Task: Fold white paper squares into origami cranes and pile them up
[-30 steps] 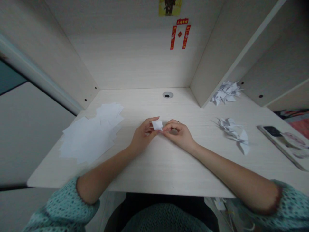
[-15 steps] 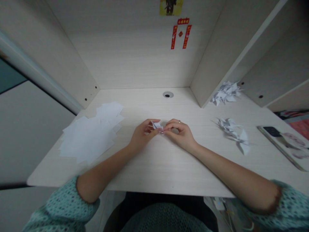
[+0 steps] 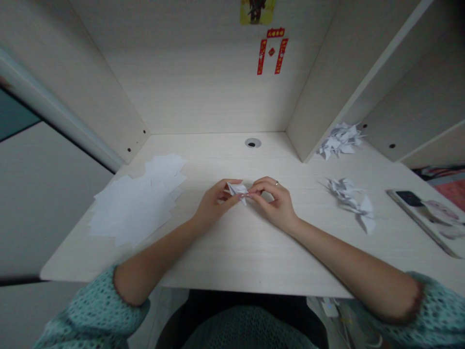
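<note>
Between my hands, over the middle of the desk, is a small piece of folded white paper [image 3: 237, 188] with pointed corners. My left hand [image 3: 216, 201] grips it from the left, thumb in front and fingers behind. The fingertips of my right hand [image 3: 273, 201] pinch its right end; a ring shows on one finger. To the left lies a spread of flat white paper sheets [image 3: 134, 206]. On the right sits a small group of folded paper pieces [image 3: 350, 201], some with thin points, that look like paper cranes.
A larger heap of folded white paper [image 3: 340, 139] lies behind the upright panel [image 3: 327, 97] at the back right. A phone [image 3: 428, 218] rests near the desk's right side. A cable hole [image 3: 253, 142] is at the back of the desk [image 3: 232, 252].
My right hand has turned slightly and its knuckles have risen a little. The folded paper has tilted, and a point of it now shows below the fingertips. My left hand stays nearly still.
</note>
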Motion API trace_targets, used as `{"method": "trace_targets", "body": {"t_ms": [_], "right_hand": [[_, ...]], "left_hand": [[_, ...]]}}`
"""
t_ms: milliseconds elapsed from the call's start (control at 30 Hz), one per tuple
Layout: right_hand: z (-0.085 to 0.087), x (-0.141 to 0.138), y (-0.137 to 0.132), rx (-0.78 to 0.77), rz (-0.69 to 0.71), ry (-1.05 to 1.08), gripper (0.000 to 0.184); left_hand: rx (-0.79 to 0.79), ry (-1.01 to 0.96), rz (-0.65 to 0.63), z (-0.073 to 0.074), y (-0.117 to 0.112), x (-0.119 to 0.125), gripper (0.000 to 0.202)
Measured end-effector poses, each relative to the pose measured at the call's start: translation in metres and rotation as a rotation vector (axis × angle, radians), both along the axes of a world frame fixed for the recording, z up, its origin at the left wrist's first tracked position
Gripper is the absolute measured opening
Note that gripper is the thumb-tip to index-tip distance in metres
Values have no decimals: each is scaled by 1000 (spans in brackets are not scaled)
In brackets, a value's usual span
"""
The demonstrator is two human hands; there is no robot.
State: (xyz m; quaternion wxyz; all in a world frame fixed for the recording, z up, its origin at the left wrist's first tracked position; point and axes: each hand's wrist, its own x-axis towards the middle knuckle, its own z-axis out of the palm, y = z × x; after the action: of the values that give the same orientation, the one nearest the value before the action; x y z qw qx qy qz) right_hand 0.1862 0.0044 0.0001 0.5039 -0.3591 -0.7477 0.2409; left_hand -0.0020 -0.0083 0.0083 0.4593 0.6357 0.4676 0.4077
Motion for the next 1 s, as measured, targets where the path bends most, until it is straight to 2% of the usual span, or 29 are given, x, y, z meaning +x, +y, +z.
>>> {"method": "trace_targets", "body": {"t_ms": [167, 433, 567, 867, 1000], "right_hand": [[1, 8, 0, 112, -17, -77, 10], [-3, 10, 0, 125, 29, -136, 15], [-3, 9, 1, 152, 2, -115, 21], [-2, 9, 2, 245, -37, -123, 17], [-4, 10, 3, 295, -111, -109, 13]], "left_hand": [[-13, -15, -46, -2, 0, -1, 43], [-14, -43, -119, -2, 3, -4, 41], [23, 19, -129, 0, 2, -5, 39], [42, 82, -122, 5, -3, -1, 35], [72, 110, -127, 5, -4, -1, 35]]}}
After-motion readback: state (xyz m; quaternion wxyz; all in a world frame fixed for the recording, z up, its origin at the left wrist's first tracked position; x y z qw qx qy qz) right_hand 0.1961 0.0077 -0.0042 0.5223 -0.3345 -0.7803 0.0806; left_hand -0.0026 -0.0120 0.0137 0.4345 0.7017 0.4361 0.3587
